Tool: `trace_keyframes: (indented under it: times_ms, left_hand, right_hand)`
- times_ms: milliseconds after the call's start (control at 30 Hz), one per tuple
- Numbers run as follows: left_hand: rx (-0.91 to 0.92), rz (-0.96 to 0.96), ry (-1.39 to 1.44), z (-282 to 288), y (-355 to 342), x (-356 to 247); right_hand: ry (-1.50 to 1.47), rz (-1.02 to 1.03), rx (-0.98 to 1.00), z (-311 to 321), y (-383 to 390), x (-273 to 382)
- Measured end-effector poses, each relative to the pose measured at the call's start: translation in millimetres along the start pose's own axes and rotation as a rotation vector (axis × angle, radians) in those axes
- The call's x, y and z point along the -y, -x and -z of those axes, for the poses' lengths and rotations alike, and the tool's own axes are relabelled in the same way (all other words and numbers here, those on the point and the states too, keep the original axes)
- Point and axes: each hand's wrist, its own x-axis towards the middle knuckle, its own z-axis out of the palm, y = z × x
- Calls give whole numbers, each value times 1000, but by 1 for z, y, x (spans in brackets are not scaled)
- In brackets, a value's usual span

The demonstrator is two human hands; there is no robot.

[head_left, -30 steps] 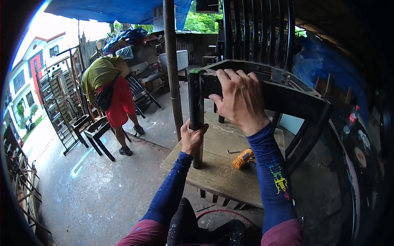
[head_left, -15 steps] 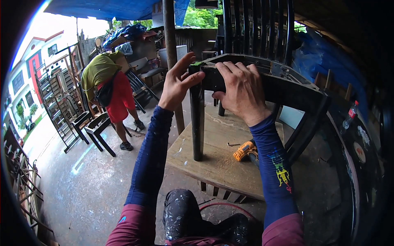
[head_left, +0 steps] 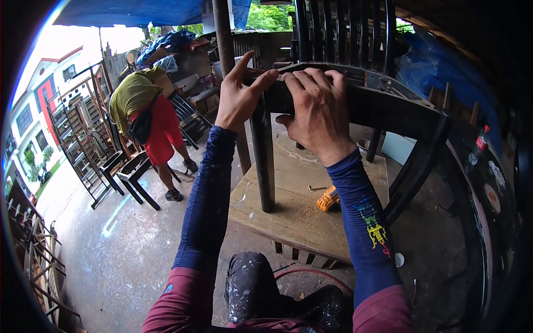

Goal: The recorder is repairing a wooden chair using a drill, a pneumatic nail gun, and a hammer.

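A black wooden chair (head_left: 388,115) is turned over, and one of its legs (head_left: 262,161) stands on a low wooden table (head_left: 255,230). My right hand (head_left: 319,111) is closed over the chair's front rail, with the fingers across its upper edge and the thumb on the near side. At the corner above the leg, my left hand (head_left: 241,97) rests with thumb and forefinger spread wide. Its thumb reaches over the corner; its other fingers are partly hidden. An orange power drill (head_left: 328,200) lies on the table, mostly covered by my right forearm.
Sawdust and a small screw-like piece (head_left: 317,188) lie on the tabletop. A metal post (head_left: 224,41) rises behind my left hand. At left, a bent-over person (head_left: 141,105) stands among black chair frames (head_left: 136,172). A plastic bottle (head_left: 477,147) is at right.
My left thumb has moved over the corner, covering its green patch. My right hand stays on the rail, slightly farther left in view. My right forearm now hides more of the drill.
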Motion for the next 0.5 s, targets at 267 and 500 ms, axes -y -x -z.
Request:
trace_keyframes:
  times_ms: [267,500]
  left_hand:
    - [526,-849,-738,29,-63,-2]
    - [546,-987,-1188,28,-70,0]
  right_hand:
    - [3,-6,-29,-7,3,-4]
    - [27,-10,-27,-9,3,-2]
